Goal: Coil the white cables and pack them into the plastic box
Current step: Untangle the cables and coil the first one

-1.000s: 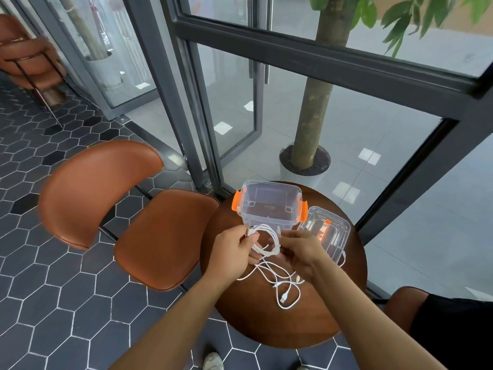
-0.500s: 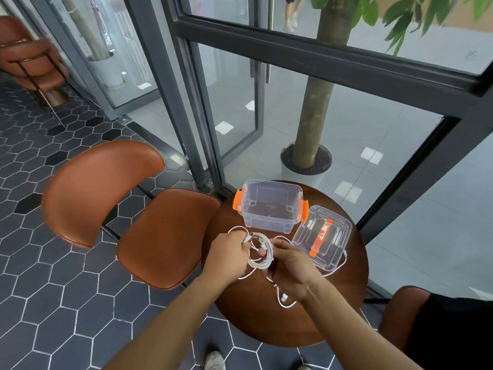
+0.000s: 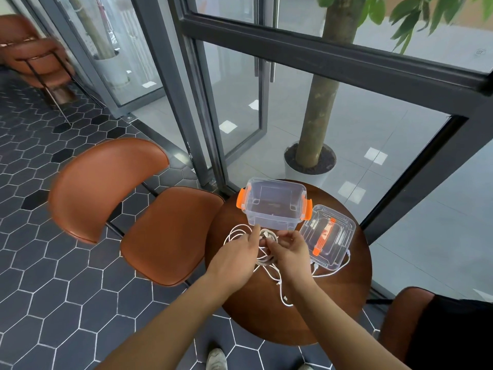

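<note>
A clear plastic box (image 3: 273, 202) with orange latches stands open and empty at the far side of the round wooden table (image 3: 333, 303). Just in front of it my left hand (image 3: 240, 256) and my right hand (image 3: 289, 253) both hold a partly wound bundle of white cable (image 3: 268, 236). Loose loops spread to the left (image 3: 234, 235). A free end with a plug trails toward me (image 3: 282, 296). Another white cable (image 3: 328, 273) runs under the lid's near edge.
The box's clear lid (image 3: 329, 236) with an orange handle lies right of the box. A brown chair (image 3: 128, 206) stands left of the table, another (image 3: 405, 316) at the near right. A glass wall and a potted tree trunk (image 3: 314, 124) rise behind the table.
Both hands have kept winding the cable, turning the bundle just in front of the box. A loop now spreads out to the left, and less cable trails toward me.
</note>
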### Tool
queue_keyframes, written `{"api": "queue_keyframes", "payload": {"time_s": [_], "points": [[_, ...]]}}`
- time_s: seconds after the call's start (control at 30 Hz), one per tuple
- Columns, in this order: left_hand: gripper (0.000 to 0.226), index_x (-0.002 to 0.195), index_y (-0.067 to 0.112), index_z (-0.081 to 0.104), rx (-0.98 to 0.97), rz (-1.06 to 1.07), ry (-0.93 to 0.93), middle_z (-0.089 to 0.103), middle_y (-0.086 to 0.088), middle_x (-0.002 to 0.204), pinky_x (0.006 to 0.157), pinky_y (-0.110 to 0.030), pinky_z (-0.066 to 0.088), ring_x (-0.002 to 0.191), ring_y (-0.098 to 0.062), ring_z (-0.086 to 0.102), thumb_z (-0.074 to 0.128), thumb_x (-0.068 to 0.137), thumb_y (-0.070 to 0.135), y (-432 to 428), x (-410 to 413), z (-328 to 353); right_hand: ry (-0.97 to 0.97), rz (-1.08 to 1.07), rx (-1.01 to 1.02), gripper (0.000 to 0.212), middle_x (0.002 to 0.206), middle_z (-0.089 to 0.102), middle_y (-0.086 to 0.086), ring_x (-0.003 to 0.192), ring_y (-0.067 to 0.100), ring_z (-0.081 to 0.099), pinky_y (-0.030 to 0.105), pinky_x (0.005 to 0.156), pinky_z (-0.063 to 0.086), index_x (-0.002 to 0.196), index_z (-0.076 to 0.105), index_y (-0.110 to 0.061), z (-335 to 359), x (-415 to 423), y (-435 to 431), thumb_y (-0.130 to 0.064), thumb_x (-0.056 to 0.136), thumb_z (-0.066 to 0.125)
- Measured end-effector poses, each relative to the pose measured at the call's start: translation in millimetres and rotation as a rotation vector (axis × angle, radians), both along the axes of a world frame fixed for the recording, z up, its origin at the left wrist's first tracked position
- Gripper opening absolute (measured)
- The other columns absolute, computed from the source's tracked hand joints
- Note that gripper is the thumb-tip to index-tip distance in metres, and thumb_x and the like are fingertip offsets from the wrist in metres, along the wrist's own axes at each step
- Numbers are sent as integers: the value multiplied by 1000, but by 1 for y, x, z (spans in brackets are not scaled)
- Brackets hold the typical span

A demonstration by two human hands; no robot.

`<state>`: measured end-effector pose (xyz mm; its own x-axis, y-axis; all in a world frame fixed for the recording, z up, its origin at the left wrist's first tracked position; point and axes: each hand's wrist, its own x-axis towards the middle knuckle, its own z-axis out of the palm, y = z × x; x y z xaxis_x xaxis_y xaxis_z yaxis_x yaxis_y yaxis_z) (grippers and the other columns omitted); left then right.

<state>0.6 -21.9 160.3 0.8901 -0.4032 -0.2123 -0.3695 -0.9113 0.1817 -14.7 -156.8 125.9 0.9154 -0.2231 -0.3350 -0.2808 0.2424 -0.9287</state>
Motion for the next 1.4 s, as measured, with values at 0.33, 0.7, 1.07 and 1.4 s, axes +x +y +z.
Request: {"api": "queue_keyframes", "payload": {"time_s": [0.33,0.7,1.07,1.4], "points": [[31,129,21,67,-926,583,330,74,-5,96,65,-46,63,81,-29,72,51,102,17,6,-2,-6,-34,131,-195,9,87,78,6,78,26,76,47,74,63,103,63,-13,10,3,-6,-11,95,66],[23,90,24,76,-1114,800,445,78,-6,88,68,-33,62,84,-25,75,65,92,4,11,-6,-13,8,202,-248,14,88,77,1,78,16,74,31,68,63,99,70,-15,0,-1,-10,-7,88,72],[24,111,5,70,-1153,951,476,75,-14,98,70,-36,63,87,-25,75,65,89,-3,27,0,-43,103,292,-350,15,89,75,6,70,14,74,16,53,53,101,69,-11,-18,16,1,-6,87,74],[22,102,3,72,-1272,1114,514,77,-11,84,61,-29,59,73,-18,74,72,83,-8,72,14,-81,227,374,-250,6,89,77,6,80,26,76,49,80,63,92,70,-15,-57,48,31,-13,92,64]]}}
